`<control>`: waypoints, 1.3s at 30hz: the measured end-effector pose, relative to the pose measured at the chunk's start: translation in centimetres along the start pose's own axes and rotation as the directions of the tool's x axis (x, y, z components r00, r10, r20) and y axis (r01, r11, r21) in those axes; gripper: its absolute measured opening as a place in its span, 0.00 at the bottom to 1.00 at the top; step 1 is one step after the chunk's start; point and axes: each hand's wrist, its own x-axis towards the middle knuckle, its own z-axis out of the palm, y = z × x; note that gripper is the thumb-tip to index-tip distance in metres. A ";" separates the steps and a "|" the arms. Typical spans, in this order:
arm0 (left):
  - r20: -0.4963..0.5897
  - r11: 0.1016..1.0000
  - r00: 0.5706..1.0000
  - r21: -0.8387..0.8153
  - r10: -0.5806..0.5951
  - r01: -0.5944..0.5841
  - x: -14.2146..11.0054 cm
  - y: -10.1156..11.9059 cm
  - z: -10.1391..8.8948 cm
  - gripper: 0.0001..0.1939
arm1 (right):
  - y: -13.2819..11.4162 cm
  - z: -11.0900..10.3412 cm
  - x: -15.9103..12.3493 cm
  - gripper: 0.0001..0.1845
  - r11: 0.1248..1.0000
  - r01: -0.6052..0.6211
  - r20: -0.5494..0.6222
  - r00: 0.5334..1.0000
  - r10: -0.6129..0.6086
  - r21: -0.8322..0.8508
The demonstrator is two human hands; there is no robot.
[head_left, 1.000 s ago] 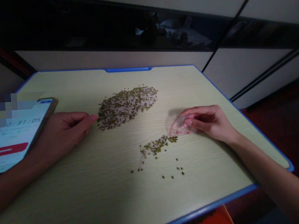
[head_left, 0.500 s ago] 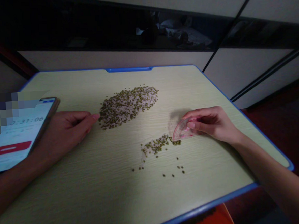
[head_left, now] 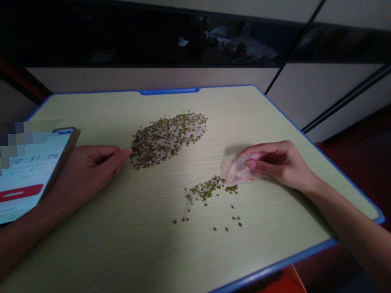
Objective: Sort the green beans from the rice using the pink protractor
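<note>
Currently, the clear protractor (head_left: 238,169) with red markings is above the right part of the table (head_left: 122,248), just beside the small group of green beans (head_left: 206,189). The right hand (head_left: 278,163) holds it pinched between the thumb and the fingers. A few single beans (head_left: 233,218) lie apart, nearer to the person. Farther away, near the middle of the table, there is a large pile (head_left: 168,139) of green beans mixed with pale grains. The left hand (head_left: 99,168) has its thumb and fingers together at the left end of this pile; whether it pinches something, I cannot tell. Beside the left hand lies a phone (head_left: 20,175) with lit screen. Below the near edge of the table, an orange container (head_left: 292,286) is partly visible.
</note>
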 end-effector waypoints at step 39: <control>-0.008 0.999 1.000 0.033 -0.027 0.027 -0.1 0.2 0.0 0.21 | -0.1 0.6 -0.1 0.09 0.999 0.046 0.029 0.998 -0.047 0.022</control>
